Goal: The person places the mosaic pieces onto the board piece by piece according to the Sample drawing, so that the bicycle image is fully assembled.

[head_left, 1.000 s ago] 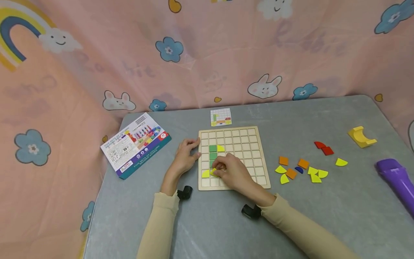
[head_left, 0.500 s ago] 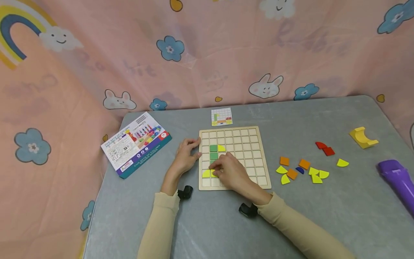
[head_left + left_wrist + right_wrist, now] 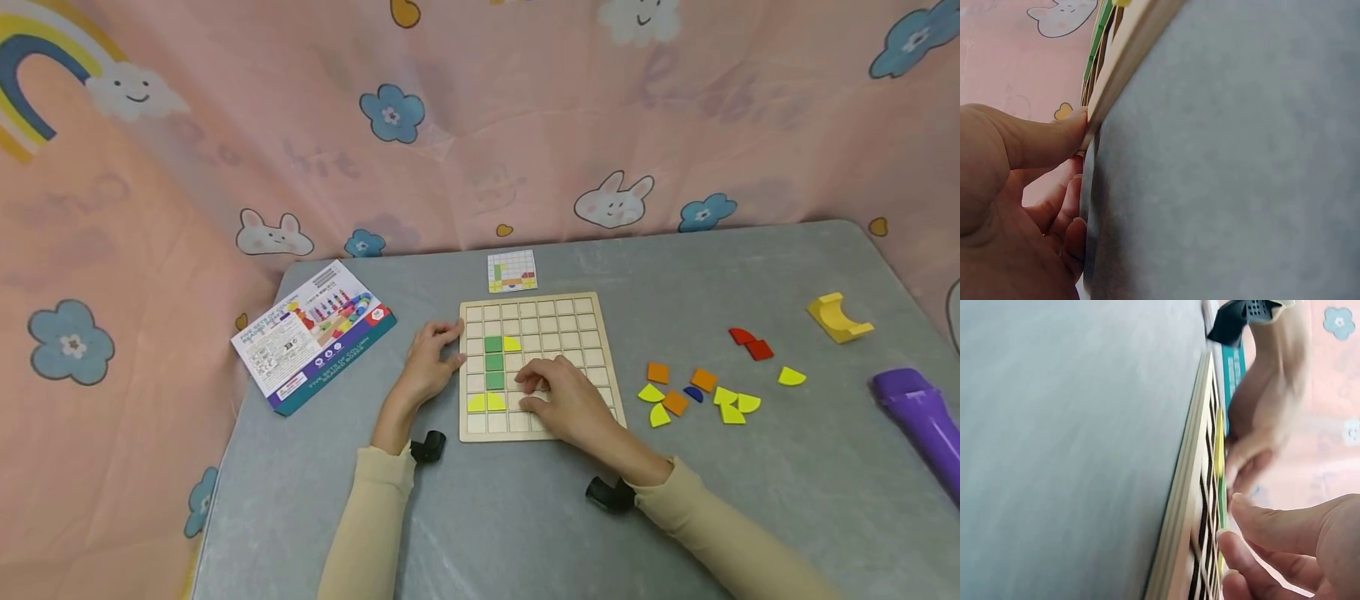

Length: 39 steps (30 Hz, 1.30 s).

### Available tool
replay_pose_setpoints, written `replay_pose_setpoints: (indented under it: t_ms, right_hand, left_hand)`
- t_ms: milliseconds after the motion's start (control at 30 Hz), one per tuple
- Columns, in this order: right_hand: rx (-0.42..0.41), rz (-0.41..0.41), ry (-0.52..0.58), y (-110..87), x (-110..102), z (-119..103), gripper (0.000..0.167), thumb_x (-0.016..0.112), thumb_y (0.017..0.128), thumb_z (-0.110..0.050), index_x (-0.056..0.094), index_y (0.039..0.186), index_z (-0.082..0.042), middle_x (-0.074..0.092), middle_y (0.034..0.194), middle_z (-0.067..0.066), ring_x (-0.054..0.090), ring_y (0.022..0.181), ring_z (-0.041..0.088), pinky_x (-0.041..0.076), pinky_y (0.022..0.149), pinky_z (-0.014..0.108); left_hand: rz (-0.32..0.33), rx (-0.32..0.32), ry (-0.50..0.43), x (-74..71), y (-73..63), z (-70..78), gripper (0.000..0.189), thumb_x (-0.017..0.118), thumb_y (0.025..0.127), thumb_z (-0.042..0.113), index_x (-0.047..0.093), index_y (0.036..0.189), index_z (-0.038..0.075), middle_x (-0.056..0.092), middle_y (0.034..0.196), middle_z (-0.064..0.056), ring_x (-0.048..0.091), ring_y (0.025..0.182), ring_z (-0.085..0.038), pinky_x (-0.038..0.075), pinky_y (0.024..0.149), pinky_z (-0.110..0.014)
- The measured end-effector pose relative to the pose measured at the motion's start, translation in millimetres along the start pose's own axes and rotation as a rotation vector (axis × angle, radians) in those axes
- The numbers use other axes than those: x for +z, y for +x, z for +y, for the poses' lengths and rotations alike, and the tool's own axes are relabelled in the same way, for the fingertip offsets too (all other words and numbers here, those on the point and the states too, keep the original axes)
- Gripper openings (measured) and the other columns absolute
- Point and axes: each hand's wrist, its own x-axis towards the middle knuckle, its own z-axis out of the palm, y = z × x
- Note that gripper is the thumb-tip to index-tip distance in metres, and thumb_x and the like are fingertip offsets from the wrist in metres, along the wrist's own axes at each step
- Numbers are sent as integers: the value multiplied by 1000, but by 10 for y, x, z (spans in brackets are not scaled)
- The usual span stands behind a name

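A wooden grid board [image 3: 540,308] lies on the grey table with three green square tiles [image 3: 494,362] in one column. A yellow quarter-round tile [image 3: 512,343] sits right of the top green one, and two yellow tiles [image 3: 486,402] lie side by side below the column. My left hand [image 3: 429,367] touches the board's left edge with thumb and fingertips; the left wrist view shows the thumb [image 3: 1054,140] against the wooden rim. Over the board's lower middle hovers my right hand [image 3: 566,400], thumb and fingers bent loosely apart with nothing between them.
Right of the board lie loose orange tiles [image 3: 657,372], yellow tiles [image 3: 748,403], a blue half-round [image 3: 693,393] and red tiles [image 3: 760,349]. Farther right are a yellow curved block [image 3: 838,318] and a purple object [image 3: 918,425]. A pattern card [image 3: 513,272] and box [image 3: 315,333] lie behind and left.
My right hand has let go of the yellow tile, which now lies flat in its cell below the green column, and has moved right. The left hand has stayed at the board's edge.
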Motion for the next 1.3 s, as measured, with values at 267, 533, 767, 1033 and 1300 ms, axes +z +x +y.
replay_pose_setpoints:
  t_ms: [267, 533, 767, 1033, 1300]
  right_hand:
    - [37, 58, -27, -225, -403, 348, 23, 83, 90, -4, 76, 111, -7, 74, 108, 10, 62, 99, 27, 51, 86, 44]
    - [92, 158, -109, -498, -720, 705, 28, 82, 90, -3, 76, 117, -1, 71, 121, 22, 62, 107, 38, 51, 88, 52]
    - [63, 255, -167, -639, -856, 924, 25, 87, 82, 0, 82, 107, 0, 73, 103, 18, 59, 91, 32, 44, 74, 37]
    - [64, 252, -182, -680, -851, 947, 26, 87, 82, 1, 82, 107, 2, 74, 103, 20, 57, 89, 33, 43, 71, 35]
    - [38, 251, -142, -634, -819, 842, 22, 85, 82, 4, 82, 103, -4, 75, 96, 14, 60, 91, 30, 44, 77, 38]
  left_hand:
    - [-3, -12, -7, -5, 8, -22, 59, 69, 102, 7, 50, 158, 8, 48, 153, -18, 39, 145, -36, 28, 123, -56]
    - [11, 16, 5, 3, 12, -24, 56, 69, 101, 6, 52, 155, 4, 50, 149, -18, 40, 143, -37, 30, 120, -56]
    - [7, -3, 1, 8, 12, -22, 58, 69, 101, 7, 51, 156, 6, 50, 151, -17, 39, 145, -36, 29, 122, -55]
    - [9, -2, -5, 8, 19, -25, 57, 69, 101, 6, 51, 156, 6, 50, 151, -18, 39, 145, -36, 29, 121, -55]
    - [13, 0, -8, 10, 3, -13, 58, 70, 101, 6, 52, 155, 5, 50, 150, -18, 40, 144, -36, 30, 121, -55]
